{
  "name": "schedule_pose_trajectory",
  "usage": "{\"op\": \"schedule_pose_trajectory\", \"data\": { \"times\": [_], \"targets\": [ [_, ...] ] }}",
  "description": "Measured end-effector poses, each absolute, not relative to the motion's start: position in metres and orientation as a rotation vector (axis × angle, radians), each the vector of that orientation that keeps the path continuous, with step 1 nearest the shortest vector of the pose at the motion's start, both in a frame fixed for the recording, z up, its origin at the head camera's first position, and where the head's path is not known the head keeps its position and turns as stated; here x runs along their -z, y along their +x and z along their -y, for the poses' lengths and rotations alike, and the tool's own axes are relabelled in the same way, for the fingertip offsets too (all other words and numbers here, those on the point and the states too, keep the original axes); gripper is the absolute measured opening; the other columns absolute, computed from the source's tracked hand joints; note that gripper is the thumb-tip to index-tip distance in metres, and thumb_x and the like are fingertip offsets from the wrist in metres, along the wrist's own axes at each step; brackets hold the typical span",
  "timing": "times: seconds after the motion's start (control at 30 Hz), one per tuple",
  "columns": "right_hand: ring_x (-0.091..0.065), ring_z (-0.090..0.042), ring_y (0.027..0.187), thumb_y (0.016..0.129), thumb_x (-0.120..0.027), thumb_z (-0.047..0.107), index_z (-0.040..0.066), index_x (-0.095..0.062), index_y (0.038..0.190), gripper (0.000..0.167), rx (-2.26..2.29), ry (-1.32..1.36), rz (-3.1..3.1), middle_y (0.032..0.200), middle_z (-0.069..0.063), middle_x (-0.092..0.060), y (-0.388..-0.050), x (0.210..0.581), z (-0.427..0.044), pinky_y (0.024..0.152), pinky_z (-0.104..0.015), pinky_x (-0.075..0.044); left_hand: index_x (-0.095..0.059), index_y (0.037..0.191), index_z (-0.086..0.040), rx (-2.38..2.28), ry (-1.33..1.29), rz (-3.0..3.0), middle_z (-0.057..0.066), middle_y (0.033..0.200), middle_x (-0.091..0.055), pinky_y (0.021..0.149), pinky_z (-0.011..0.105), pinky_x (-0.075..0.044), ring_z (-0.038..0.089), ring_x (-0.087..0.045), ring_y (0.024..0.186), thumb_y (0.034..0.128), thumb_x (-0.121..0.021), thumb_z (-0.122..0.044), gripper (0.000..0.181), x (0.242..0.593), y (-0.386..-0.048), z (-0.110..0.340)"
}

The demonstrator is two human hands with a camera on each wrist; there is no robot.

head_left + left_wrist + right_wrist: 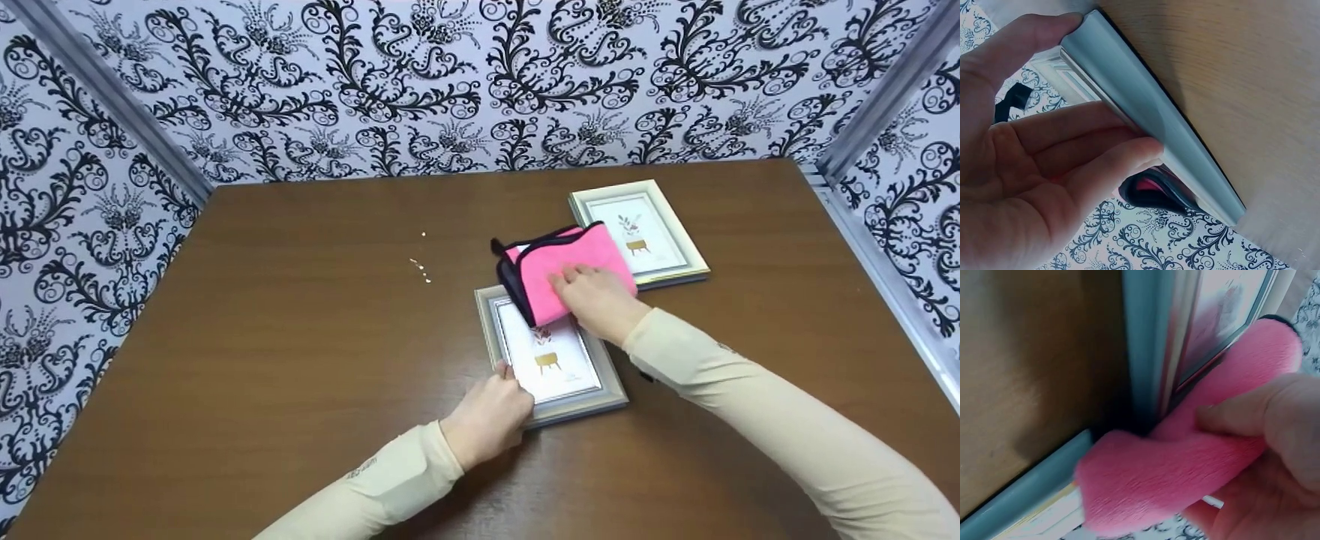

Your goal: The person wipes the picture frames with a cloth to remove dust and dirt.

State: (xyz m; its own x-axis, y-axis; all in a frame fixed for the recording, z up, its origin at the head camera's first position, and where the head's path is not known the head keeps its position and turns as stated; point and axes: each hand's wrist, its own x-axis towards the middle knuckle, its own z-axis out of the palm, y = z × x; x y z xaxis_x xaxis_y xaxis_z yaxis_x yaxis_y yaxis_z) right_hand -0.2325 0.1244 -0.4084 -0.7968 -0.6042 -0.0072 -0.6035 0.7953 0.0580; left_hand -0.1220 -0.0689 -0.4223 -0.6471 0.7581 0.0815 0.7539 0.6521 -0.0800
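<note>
A framed picture (561, 375) of a plant in a yellow pot lies near the table's middle. My left hand (491, 412) grips its near left corner; in the left wrist view, thumb and fingers touch the pale moulded frame edge (1140, 101). My right hand (600, 300) holds a folded pink cloth (574, 262) with black trim over the picture's upper part. In the right wrist view the thumb presses into the bunched pink cloth (1157, 472), with the fingers mostly hidden. The cloth also overlaps the left side of a second framed picture (641, 232).
The brown wooden table (285, 322) carries a few small white specks (421, 268) left of the frames. Patterned black-and-white walls (412, 82) with metal corner posts (877, 82) enclose the back and sides.
</note>
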Motion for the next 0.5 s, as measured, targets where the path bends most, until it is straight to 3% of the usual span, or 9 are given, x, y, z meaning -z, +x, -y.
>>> {"op": "schedule_pose_trajectory", "data": {
  "times": [0.1,0.2,0.3,0.37,0.43,0.5],
  "targets": [
    [-0.061,-0.037,0.094,0.082,-0.066,-0.002,-0.011,-0.054,0.125,0.046,0.16,0.951,2.963,0.101,-0.025,-0.062,-0.225,0.41,-0.114,0.078,-0.044,-0.054,-0.068,0.073,-0.011,-0.049,-1.281,2.758,0.001,0.07,-0.062,0.047,0.03,-0.052,0.019,-0.06,0.063,0.0654,-0.083,-0.017,0.018,0.422,-0.124,0.069],
    [-0.061,-0.031,0.074,0.078,-0.066,-0.004,-0.013,-0.059,0.111,0.035,0.101,0.949,2.955,0.081,-0.019,-0.062,-0.219,0.409,-0.101,0.062,-0.039,-0.055,-0.065,0.07,-0.012,-0.029,-1.315,2.763,-0.001,0.068,-0.063,0.053,0.03,-0.054,0.018,-0.061,0.063,0.0644,-0.083,-0.015,0.019,0.421,-0.125,0.071],
    [-0.059,-0.028,0.065,0.075,-0.065,-0.007,-0.012,-0.061,0.107,0.033,-0.05,0.986,2.957,0.074,-0.016,-0.061,-0.217,0.408,-0.087,0.056,-0.038,-0.053,-0.064,0.069,-0.012,-0.003,-1.331,2.778,-0.001,0.069,-0.063,0.057,0.03,-0.055,0.018,-0.062,0.066,0.0637,-0.083,-0.014,0.02,0.421,-0.126,0.072],
    [-0.06,-0.029,0.066,0.073,-0.065,-0.009,-0.01,-0.06,0.113,0.041,-0.185,1.034,2.975,0.078,-0.017,-0.063,-0.217,0.407,-0.08,0.058,-0.039,-0.053,-0.063,0.068,-0.012,0.009,-1.33,2.789,-0.001,0.069,-0.063,0.056,0.03,-0.055,0.019,-0.062,0.066,0.0636,-0.082,-0.014,0.02,0.421,-0.126,0.073],
    [-0.065,-0.032,0.085,0.074,-0.063,-0.01,-0.008,-0.056,0.125,0.051,-0.33,1.109,3.002,0.099,-0.021,-0.066,-0.218,0.408,-0.073,0.075,-0.041,-0.054,-0.062,0.067,-0.012,0.01,-1.329,2.776,-0.001,0.069,-0.062,0.055,0.03,-0.054,0.019,-0.061,0.065,0.0632,-0.082,-0.014,0.02,0.421,-0.126,0.074],
    [-0.059,-0.034,0.11,0.079,-0.057,-0.012,-0.004,-0.05,0.135,0.057,-0.473,1.182,3.042,0.123,-0.022,-0.06,-0.218,0.408,-0.068,0.095,-0.041,-0.046,-0.061,0.065,-0.013,0.015,-1.331,2.759,-0.001,0.066,-0.06,0.055,0.029,-0.054,0.017,-0.06,0.063,0.0624,-0.082,-0.014,0.021,0.422,-0.126,0.075]
  ]
}}
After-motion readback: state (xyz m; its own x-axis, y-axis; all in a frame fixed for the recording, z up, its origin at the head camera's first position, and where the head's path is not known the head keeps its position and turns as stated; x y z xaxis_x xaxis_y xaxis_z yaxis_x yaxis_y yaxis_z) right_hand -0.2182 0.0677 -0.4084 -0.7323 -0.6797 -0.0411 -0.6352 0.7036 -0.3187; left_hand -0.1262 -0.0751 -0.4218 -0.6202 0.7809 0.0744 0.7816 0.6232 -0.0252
